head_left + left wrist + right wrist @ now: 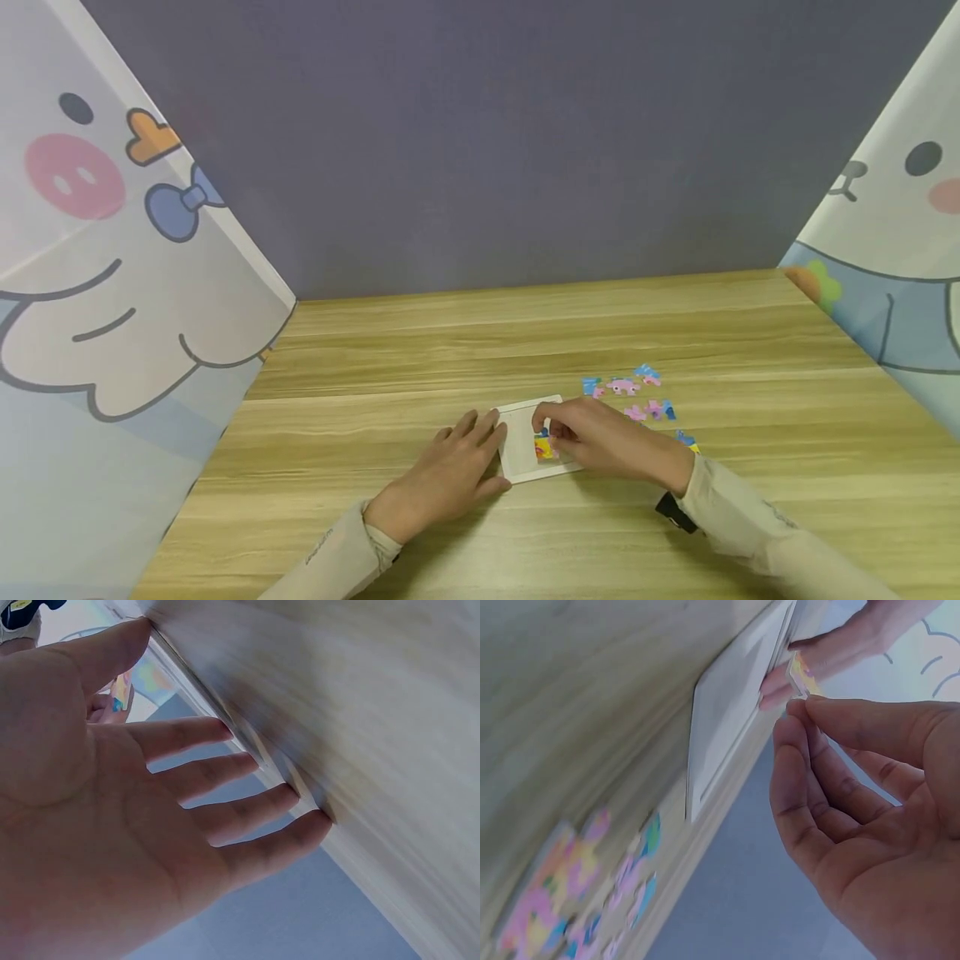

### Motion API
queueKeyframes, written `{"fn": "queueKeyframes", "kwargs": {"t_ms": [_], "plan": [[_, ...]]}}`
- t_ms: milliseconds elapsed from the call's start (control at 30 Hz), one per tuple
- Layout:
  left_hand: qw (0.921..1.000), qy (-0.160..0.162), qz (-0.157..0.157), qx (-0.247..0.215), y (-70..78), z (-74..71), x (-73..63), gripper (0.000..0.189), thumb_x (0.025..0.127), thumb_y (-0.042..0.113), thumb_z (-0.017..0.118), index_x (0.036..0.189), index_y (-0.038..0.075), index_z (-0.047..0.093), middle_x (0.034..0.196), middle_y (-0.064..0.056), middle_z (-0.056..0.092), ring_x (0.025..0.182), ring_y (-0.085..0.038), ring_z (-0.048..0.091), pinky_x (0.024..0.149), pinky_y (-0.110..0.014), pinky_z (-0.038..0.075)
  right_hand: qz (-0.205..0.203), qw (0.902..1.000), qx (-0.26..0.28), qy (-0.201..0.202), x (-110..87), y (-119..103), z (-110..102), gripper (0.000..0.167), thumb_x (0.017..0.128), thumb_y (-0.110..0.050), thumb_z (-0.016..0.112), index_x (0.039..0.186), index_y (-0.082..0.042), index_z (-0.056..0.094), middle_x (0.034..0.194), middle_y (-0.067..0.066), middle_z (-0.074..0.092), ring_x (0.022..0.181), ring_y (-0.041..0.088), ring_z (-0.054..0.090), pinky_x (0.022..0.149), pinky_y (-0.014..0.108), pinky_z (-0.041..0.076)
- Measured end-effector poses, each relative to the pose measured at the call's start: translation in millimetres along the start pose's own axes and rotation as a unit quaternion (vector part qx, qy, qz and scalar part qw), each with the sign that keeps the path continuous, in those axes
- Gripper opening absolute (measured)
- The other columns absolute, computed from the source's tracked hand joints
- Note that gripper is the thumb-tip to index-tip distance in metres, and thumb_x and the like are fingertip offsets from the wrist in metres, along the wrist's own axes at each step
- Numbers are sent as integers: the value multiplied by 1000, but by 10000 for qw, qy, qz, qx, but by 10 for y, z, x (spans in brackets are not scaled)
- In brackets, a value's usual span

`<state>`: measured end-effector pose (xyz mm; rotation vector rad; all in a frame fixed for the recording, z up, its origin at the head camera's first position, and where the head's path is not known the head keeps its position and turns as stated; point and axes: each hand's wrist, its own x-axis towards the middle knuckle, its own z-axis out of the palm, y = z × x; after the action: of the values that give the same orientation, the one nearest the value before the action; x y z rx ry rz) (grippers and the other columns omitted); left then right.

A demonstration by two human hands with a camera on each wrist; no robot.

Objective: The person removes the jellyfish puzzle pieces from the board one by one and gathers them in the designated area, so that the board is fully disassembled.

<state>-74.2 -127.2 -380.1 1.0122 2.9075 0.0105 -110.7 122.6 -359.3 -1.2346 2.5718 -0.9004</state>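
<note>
A shallow white puzzle tray (pixel 517 454) lies on the wooden table. My left hand (pixel 448 473) rests at its left edge, fingers spread and fairly straight; the left wrist view shows the fingertips (pixel 311 825) touching down by the rim. Over the tray, my right hand (pixel 603 437) pinches a yellow jigsaw piece (pixel 543 447) with some blue and pink between thumb and fingertips. In the right wrist view the jigsaw piece (pixel 801 673) stands tilted above the tray (pixel 731 712). My right fingers cover part of the tray's right side.
Several loose jigsaw pieces (pixel 622 386) in pink and blue lie on the table (pixel 360 358) to the right of and behind the tray. Another blue and yellow piece (pixel 686 440) lies near my right wrist. A grey panel (pixel 480 150) stands at the back, printed panels at both sides.
</note>
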Motion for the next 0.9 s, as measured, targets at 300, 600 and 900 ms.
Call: {"fn": "queueKeyframes", "kwargs": {"t_ms": [300,600,900], "plan": [[9999,96,108,-89,-20,14,-8,71,95,52,60,146,5,48,155,-16,40,136,-42,44,95,-55,50,235,9997,-76,74,-190,82,-176,20,91,2,64,104,-13,61,76,-7,62,64,0,49,60,22,47],[9998,-25,71,-179,-36,-8,-8,72,96,51,59,149,4,44,157,-17,36,138,-43,41,98,-56,48,335,9983,-200,429,-328,137,-300,23,88,4,66,100,-15,61,76,-8,61,62,0,51,59,22,48],[9993,19,111,-350,-65,-37,-21,70,96,48,61,148,3,45,156,-17,37,138,-41,42,97,-56,48,718,9969,146,279,-411,209,-329,19,89,5,65,99,-10,60,77,-4,65,56,1,55,52,22,50]]}}
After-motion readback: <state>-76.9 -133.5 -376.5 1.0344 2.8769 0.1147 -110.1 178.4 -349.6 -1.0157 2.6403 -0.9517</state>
